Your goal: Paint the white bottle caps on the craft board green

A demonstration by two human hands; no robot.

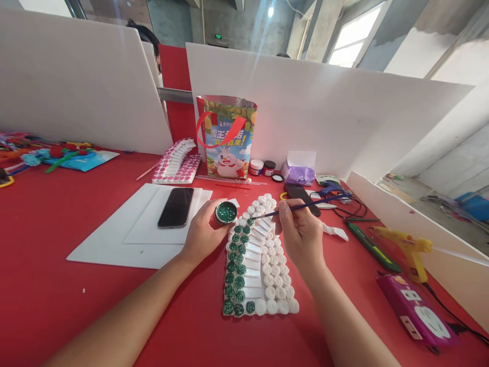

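My left hand (pixel 206 227) is wrapped round a small open jar of green paint (pixel 226 212), its mouth turned toward me. Between the fingers of my right hand (pixel 301 229) is a thin dark paintbrush (pixel 296 207), its tip at the upper left part of a craft piece (pixel 252 272). Rows of small white rosettes (pixel 275 270) cover this piece, with a strip of white steps curving up its middle. Rosettes along the left side and one at the bottom are dark green; those on the right and at the top are white.
White foam boards (pixel 114 234) with a black phone (pixel 175 207) lie left. Behind stand a pink-and-white rosette piece (pixel 178 163), a colourful bag (pixel 228 140) and paint jars (pixel 263 166). A glue gun (pixel 410 244), green cutter (pixel 372 245) and purple power strip (pixel 414 311) lie right.
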